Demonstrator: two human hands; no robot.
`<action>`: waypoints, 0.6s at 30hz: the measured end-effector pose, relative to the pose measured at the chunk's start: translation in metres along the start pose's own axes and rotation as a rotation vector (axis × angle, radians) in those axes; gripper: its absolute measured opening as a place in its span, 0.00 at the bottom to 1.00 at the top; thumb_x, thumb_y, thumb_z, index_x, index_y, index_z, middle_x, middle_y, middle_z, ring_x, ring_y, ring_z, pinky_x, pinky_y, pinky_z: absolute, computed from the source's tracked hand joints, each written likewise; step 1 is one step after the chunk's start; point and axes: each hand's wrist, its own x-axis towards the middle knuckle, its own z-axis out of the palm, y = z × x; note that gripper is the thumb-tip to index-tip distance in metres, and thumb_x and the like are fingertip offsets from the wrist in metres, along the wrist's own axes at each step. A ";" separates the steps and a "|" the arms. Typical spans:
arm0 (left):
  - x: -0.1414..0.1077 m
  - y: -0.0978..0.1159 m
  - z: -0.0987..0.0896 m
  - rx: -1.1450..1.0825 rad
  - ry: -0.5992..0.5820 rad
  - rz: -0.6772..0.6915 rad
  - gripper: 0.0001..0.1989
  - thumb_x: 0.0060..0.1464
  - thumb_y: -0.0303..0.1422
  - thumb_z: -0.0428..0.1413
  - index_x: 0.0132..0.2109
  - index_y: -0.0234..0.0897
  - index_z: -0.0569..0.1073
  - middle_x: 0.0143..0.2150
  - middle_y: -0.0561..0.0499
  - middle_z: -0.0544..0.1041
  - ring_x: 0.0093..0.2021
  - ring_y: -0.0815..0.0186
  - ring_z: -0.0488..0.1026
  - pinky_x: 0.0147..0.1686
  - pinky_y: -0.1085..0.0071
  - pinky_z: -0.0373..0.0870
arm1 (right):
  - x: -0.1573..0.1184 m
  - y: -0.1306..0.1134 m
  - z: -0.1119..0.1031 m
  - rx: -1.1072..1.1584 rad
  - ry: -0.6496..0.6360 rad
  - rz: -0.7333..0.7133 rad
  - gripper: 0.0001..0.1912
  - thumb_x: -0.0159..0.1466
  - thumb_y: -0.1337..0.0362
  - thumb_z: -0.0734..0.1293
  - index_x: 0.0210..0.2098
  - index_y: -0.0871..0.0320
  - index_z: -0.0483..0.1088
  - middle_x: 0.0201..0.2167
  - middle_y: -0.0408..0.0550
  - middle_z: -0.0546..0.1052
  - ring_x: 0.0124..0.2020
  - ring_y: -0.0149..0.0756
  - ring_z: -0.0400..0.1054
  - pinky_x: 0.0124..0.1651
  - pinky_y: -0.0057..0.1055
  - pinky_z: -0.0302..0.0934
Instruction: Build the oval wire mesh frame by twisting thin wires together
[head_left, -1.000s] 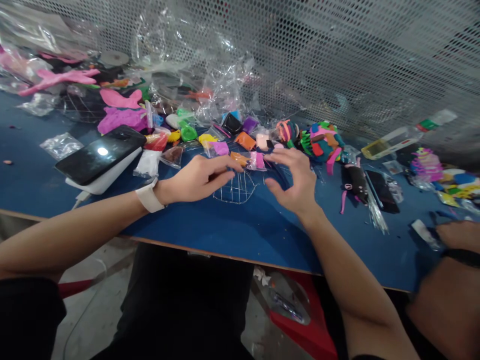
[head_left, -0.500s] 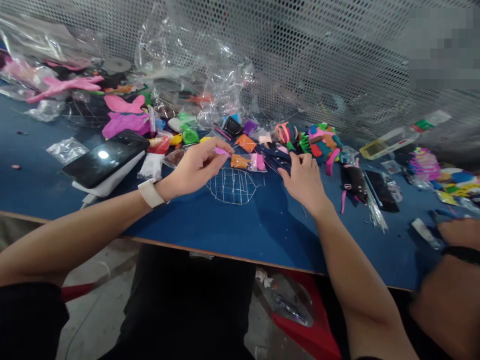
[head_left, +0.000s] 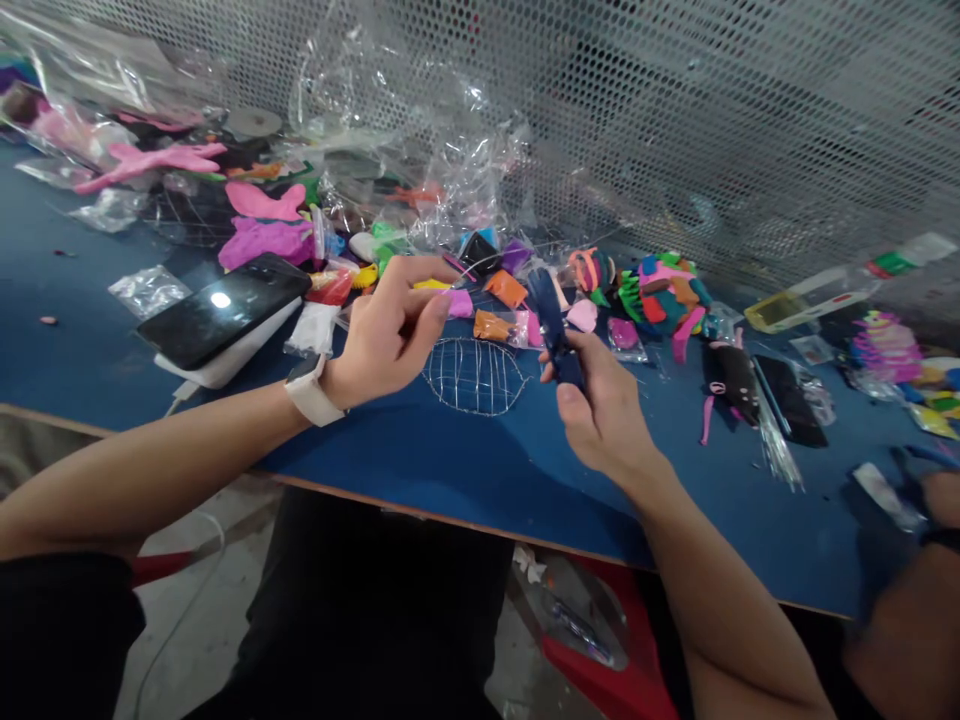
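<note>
My left hand point(head_left: 390, 330), with a white watch on its wrist, is raised left of the wire frame. Its thumb and forefinger pinch a thin wire point(head_left: 491, 262), which runs up and to the right. In my right hand point(head_left: 604, 405) is a pair of dark blue pliers point(head_left: 553, 325), held above the table with one end pointing away from me; whether the jaws are open cannot be made out. Between and below the hands, a leaf-shaped wire frame point(head_left: 474, 378) with crossing wires lies flat on the blue table point(head_left: 450, 465).
Small bags of coloured clay point(head_left: 499, 325) line the table behind my hands. A phone point(head_left: 225, 310) lies at left. Clear plastic bags point(head_left: 450, 160) lean on a perforated metal screen point(head_left: 637, 100). Rightward are a bottle point(head_left: 832, 285), loose wires point(head_left: 780, 445) and another person's arm point(head_left: 911, 620).
My right hand has picked the pliers up off the table and brought them towards the wire frame. My left hand keeps its pinch on the wire. The view has shifted slightly.
</note>
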 end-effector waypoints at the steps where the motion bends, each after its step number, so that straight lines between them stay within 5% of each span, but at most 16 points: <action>1: 0.000 0.002 -0.001 0.049 0.027 0.080 0.09 0.79 0.37 0.53 0.61 0.46 0.71 0.26 0.61 0.70 0.20 0.74 0.65 0.22 0.72 0.61 | -0.002 -0.005 0.002 0.036 -0.005 0.011 0.23 0.80 0.45 0.58 0.64 0.51 0.68 0.52 0.57 0.82 0.47 0.52 0.80 0.52 0.52 0.76; 8: 0.010 0.005 -0.007 0.339 0.014 0.554 0.13 0.74 0.28 0.55 0.61 0.39 0.76 0.29 0.56 0.82 0.22 0.70 0.76 0.23 0.72 0.67 | -0.007 -0.023 0.010 0.178 -0.019 -0.007 0.24 0.81 0.41 0.59 0.62 0.50 0.70 0.49 0.54 0.82 0.46 0.48 0.79 0.50 0.49 0.76; 18: 0.010 0.001 -0.005 0.384 -0.087 0.620 0.17 0.71 0.25 0.56 0.64 0.41 0.75 0.30 0.59 0.82 0.24 0.72 0.77 0.26 0.74 0.68 | -0.008 -0.022 0.014 0.286 0.065 0.077 0.26 0.80 0.39 0.60 0.59 0.52 0.73 0.39 0.47 0.83 0.33 0.39 0.76 0.39 0.41 0.71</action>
